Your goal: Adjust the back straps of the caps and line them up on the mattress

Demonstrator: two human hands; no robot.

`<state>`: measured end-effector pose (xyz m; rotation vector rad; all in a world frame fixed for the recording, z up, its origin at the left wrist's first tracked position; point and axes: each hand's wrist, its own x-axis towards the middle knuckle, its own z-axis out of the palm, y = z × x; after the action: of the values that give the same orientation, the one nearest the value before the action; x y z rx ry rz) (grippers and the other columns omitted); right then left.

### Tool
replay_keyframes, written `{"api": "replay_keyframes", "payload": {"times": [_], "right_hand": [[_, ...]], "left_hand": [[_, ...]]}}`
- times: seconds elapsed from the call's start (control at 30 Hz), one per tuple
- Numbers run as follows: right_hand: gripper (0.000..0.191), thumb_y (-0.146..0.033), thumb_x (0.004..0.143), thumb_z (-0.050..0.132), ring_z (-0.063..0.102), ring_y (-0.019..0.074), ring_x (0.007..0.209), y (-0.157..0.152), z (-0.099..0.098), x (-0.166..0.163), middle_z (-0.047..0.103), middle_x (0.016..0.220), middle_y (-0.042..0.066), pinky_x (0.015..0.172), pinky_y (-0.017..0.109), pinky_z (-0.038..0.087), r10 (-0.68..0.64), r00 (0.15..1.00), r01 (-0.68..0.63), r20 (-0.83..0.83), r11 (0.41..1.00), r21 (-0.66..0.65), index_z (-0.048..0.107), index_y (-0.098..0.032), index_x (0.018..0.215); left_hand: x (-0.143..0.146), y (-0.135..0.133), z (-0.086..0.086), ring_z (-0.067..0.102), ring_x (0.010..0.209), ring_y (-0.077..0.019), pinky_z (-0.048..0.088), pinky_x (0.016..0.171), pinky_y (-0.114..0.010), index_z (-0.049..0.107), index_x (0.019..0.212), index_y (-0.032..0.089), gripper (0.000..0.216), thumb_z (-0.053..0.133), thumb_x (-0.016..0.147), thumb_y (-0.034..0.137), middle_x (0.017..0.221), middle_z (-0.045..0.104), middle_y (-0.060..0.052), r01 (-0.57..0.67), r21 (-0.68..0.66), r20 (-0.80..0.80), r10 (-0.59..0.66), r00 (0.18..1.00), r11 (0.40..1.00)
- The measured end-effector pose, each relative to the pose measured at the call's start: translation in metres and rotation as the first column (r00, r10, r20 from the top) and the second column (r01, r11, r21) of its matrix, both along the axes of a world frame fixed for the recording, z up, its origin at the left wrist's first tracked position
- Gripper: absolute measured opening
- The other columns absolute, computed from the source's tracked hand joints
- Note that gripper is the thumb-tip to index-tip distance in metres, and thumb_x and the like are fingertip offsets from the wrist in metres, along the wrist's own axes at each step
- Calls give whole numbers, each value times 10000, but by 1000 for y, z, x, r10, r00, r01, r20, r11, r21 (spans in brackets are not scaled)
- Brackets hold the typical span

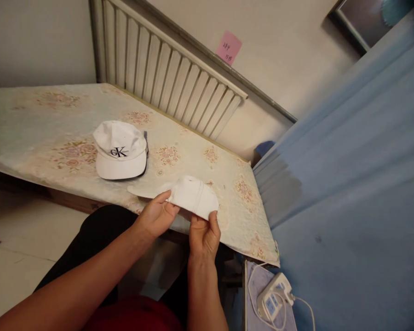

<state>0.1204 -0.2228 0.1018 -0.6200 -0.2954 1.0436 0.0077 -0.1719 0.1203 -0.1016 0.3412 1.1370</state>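
Both my hands grip a plain white baseball cap (193, 195) near the front edge of the table. My left hand (158, 214) pinches its lower edge close to where the brim begins, and the brim points left. At the other end, my right hand (204, 232) has its thumb on the outside of the rim; its fingertips are hidden beneath the cap. To the left, a second white cap (120, 145) with dark letters on its front lies on the table, brim toward me, apart from my hands.
A flower-patterned cloth covers the table (210, 156). Behind it stands a radiator (172, 69), and a blue curtain (345, 174) hangs on the right. A power strip (275, 296) with white cables lies on a small stand at the lower right.
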Motion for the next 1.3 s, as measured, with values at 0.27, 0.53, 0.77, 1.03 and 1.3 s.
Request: {"api": "replay_keyframes", "payload": {"times": [0.27,0.53,0.77,1.03,1.3], "right_hand": [[594,-256,853,636,554,240,1324,1,-6,-18,585,1438,80,1148,520,399,76,995,-78,68,997,25,478,-260,1425],[538,-223,853,620,572,214,1305,3,-7,0,612,1409,71,1159,496,392,53,997,-54,65,998,26,524,-255,1382],[524,-201,836,619,574,220,1305,3,-8,5,632,1385,82,1162,495,391,37,999,-37,-18,999,0,547,-223,1354],[661,-155,810,654,600,223,1271,1,-12,-6,625,1397,55,1124,514,430,108,994,-107,-12,993,52,462,-293,1428],[501,-109,759,671,711,185,1024,-1,-22,2,739,1189,58,931,403,574,51,989,-74,-138,983,-166,586,-229,1238]], "left_hand": [[9,-10,-2,740,972,-218,578,940,-330,498,1405,31,439,365,990,77,1010,776,-136,45,63,-82,-40,996,997],[-8,4,-10,697,1098,-271,544,1019,-403,446,1445,27,503,396,944,50,1170,729,-179,-68,139,-6,69,998,988],[-8,3,-8,677,1139,-266,514,1057,-415,356,1511,61,631,388,887,-26,1261,690,-170,-45,178,-15,49,999,983],[-3,-2,-9,664,1162,-276,532,1032,-410,383,1504,71,638,376,875,-33,1285,678,-164,-35,158,-22,39,999,987],[-12,8,-15,669,1154,-271,540,1021,-409,365,1506,71,635,383,880,-29,1280,678,-173,-63,151,-10,65,998,986]]}}
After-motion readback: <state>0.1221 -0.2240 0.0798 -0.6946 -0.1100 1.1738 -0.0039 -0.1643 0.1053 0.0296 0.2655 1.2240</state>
